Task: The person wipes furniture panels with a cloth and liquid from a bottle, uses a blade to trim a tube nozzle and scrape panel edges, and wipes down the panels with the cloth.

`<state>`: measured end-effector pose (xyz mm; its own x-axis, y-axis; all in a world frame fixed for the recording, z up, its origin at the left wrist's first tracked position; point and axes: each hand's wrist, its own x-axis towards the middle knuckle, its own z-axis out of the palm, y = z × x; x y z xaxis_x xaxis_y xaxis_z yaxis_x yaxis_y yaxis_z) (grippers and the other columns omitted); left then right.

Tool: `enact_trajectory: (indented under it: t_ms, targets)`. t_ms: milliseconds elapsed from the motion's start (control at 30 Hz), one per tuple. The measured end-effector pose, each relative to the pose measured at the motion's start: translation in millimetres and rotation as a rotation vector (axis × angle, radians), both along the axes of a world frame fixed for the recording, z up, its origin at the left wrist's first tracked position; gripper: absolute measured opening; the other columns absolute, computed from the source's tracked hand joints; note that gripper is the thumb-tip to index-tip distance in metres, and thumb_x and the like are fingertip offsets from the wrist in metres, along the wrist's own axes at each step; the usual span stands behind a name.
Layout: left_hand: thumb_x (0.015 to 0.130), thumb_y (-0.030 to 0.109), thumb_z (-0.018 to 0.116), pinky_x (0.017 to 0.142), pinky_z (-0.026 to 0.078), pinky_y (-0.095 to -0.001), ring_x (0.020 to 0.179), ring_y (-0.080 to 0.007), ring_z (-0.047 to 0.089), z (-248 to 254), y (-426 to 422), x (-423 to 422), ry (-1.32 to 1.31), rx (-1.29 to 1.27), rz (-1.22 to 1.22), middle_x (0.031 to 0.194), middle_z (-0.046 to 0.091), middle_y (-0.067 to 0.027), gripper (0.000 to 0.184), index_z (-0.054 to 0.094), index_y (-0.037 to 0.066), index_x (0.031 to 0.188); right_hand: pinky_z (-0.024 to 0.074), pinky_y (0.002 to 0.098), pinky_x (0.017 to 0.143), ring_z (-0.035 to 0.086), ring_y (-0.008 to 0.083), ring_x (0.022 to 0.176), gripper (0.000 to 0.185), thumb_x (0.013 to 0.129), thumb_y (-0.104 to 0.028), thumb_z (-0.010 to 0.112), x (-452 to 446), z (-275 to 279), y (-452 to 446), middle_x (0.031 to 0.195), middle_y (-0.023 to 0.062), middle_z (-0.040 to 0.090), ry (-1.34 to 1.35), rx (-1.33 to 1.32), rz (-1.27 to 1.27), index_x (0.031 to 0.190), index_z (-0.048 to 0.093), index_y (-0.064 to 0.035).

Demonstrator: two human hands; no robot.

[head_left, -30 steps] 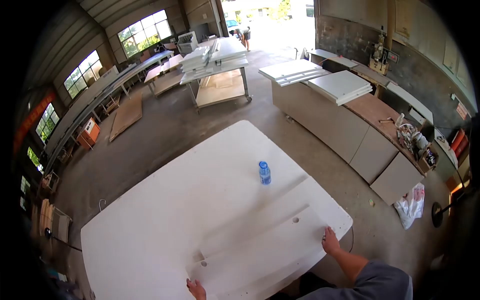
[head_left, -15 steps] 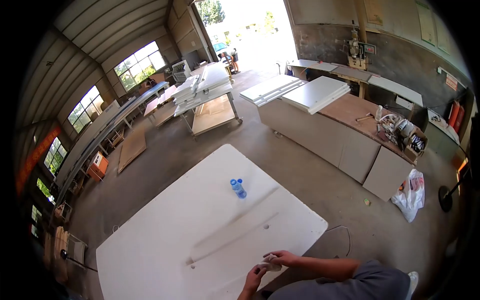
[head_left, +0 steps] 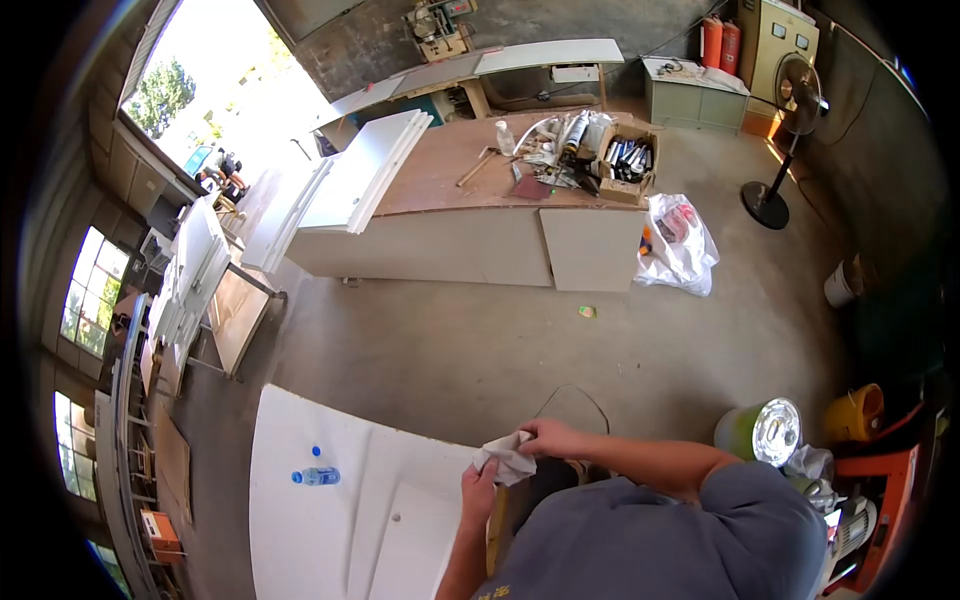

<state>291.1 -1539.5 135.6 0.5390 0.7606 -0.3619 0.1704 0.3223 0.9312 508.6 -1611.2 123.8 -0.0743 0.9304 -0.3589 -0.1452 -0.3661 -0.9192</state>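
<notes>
A crumpled whitish cloth point(head_left: 507, 458) is held between my two hands, over the near edge of a white tabletop point(head_left: 290, 540). My left hand point(head_left: 479, 488) is closed on its lower left side. The upper right corner is pinched by my right hand point(head_left: 547, 438), with the forearm reaching in from the right. On the tabletop, left of my hands, a blue-labelled plastic bottle point(head_left: 318, 477) lies or stands; the wide view makes its tilt hard to tell. Beside the bottle is a small blue cap point(head_left: 316, 451).
Ahead stands a long workbench point(head_left: 430, 245) with a hammer point(head_left: 477, 167), tools and a cardboard box point(head_left: 630, 165) of tubes. A white plastic bag point(head_left: 678, 245) sits on the floor at its end. To the right are a standing fan point(head_left: 790, 130), a metal drum point(head_left: 760, 432) and an orange frame point(head_left: 890, 500).
My view has swung to the right, bringing the fan, drum and orange frame into sight. Both hands still hold the cloth, which now shows larger and more spread between them.
</notes>
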Motion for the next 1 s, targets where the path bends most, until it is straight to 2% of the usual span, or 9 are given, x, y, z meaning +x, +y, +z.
enact_trajectory:
  t_ms: [67,167,233,367,500,567,700,967,1000]
  targets:
    - [0.101,0.010,0.052,0.089,0.050,-0.0280,0.099,-0.0142,0.063,-5,22,36,-0.065,-0.072,-0.039,0.111,0.069,-0.0074,0.027,0.063,-0.003,0.122,0.0516,0.0287,0.077,0.062,0.0121,0.086,0.033,0.090,-0.019,0.072,38,-10,5,0.101,0.0011,0.068,0.189,-0.075,-0.149,0.119,0.065,-0.0054]
    - [0.105,0.043,0.046,0.112,0.037,-0.0459,0.133,-0.0276,0.049,-24,53,95,-0.399,-0.475,-0.045,0.144,0.050,-0.0139,0.061,0.037,0.000,0.147,0.0547,0.0314,0.080,0.065,0.0142,0.088,0.025,0.090,-0.011,0.070,88,-12,29,0.100,0.0019,0.068,0.603,-0.083,-0.532,0.113,0.065,-0.0059]
    - [0.101,0.058,0.042,0.119,0.027,-0.0484,0.142,-0.0281,0.037,-36,69,145,-0.427,-0.698,-0.158,0.152,0.040,-0.0121,0.075,0.030,0.004,0.152,0.0554,0.0319,0.082,0.066,0.0153,0.089,0.023,0.090,-0.007,0.069,125,-2,44,0.101,0.0027,0.068,0.592,-0.100,-0.582,0.112,0.066,-0.0054]
    - [0.101,0.036,0.055,0.117,0.033,-0.0457,0.135,-0.0266,0.045,-16,124,252,-0.599,-0.708,-0.203,0.144,0.049,-0.0107,0.056,0.039,0.007,0.146,0.0532,0.0293,0.079,0.064,0.0136,0.087,0.025,0.089,-0.006,0.069,189,4,88,0.100,0.0029,0.068,0.499,-0.116,-0.617,0.114,0.067,-0.0022]
    - [0.094,0.010,0.059,0.101,0.050,-0.0402,0.112,-0.0223,0.064,20,197,320,-0.398,-0.713,0.026,0.120,0.065,-0.0052,0.031,0.057,0.008,0.125,0.0524,0.0308,0.088,0.065,0.0144,0.096,0.024,0.089,-0.007,0.069,264,16,119,0.104,0.0047,0.069,0.312,-0.080,-0.519,0.113,0.068,-0.0028]
    - [0.094,0.011,0.058,0.099,0.052,-0.0382,0.111,-0.0215,0.064,9,235,331,-0.323,-0.623,0.085,0.121,0.065,-0.0051,0.032,0.057,0.008,0.126,0.0537,0.0339,0.081,0.066,0.0173,0.084,0.024,0.086,-0.008,0.069,301,11,131,0.096,0.0082,0.071,-0.236,-0.083,-0.562,0.108,0.069,0.0004]
    - [0.093,0.009,0.057,0.099,0.051,-0.0382,0.111,-0.0216,0.064,-4,302,347,-0.239,-0.574,0.088,0.121,0.065,-0.0049,0.033,0.056,0.008,0.126,0.0540,0.0398,0.082,0.067,0.0334,0.088,0.025,0.083,-0.012,0.066,408,-14,176,0.098,0.0190,0.067,-0.829,-0.092,-0.746,0.106,0.068,-0.0015]
    - [0.084,0.006,0.053,0.099,0.051,-0.0445,0.114,-0.0279,0.061,15,370,373,-0.220,-0.579,0.254,0.123,0.060,-0.0103,0.050,0.050,0.003,0.134,0.0539,0.0458,0.083,0.064,0.0342,0.097,0.019,0.085,-0.017,0.066,577,-48,305,0.109,0.0112,0.062,-1.229,-0.158,-0.955,0.102,0.069,-0.0087]
    - [0.084,0.006,0.054,0.098,0.051,-0.0458,0.114,-0.0281,0.061,20,374,384,-0.194,-0.577,0.259,0.122,0.061,-0.0103,0.050,0.050,0.003,0.134,0.0515,0.0466,0.089,0.061,0.0327,0.107,0.034,0.083,-0.025,0.071,590,-45,317,0.115,0.0103,0.059,-1.171,-0.252,-0.905,0.112,0.064,-0.0094]
